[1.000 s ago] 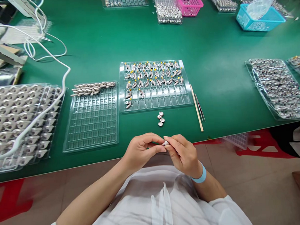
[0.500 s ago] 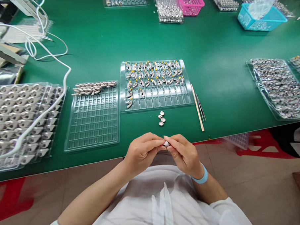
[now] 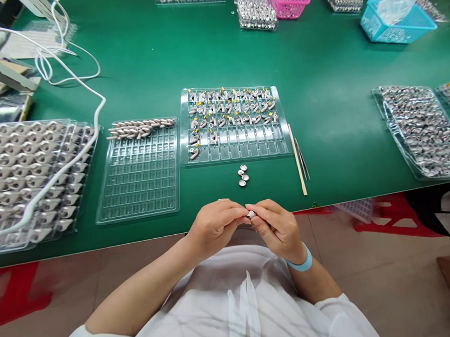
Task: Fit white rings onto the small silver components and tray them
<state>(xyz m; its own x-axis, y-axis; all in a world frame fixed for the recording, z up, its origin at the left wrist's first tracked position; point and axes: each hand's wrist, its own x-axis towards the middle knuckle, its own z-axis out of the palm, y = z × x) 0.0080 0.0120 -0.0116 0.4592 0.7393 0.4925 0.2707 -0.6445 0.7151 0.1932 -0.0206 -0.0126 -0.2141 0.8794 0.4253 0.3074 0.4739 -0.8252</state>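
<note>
Pinched between the fingertips of my left hand (image 3: 216, 226) and my right hand (image 3: 278, 228) is a small pale earbud-like shell (image 3: 251, 214). Both hands are closed around it at the table's front edge, and the fingers hide most of it. Just beyond them lie several small round shell pieces (image 3: 242, 176) in a loose cluster. Behind these, a clear tray (image 3: 246, 148) holds curved pale parts with yellow tips in its upper rows. Another clear tray (image 3: 138, 192), to the left, has stem-like parts (image 3: 141, 128) piled along its far end.
A wooden stick (image 3: 297, 160) and tweezers (image 3: 302, 159) lie right of the middle tray. Filled trays (image 3: 27, 172) stand at left under a white cable (image 3: 61, 173). At right is a tray of metallic parts (image 3: 420, 130). Pink (image 3: 290, 1) and blue (image 3: 398, 27) baskets stand at the back.
The view has shifted slightly. Both hands keep their pinch on the small shell, which seems turned a little; the trays and loose pieces stay as they were.
</note>
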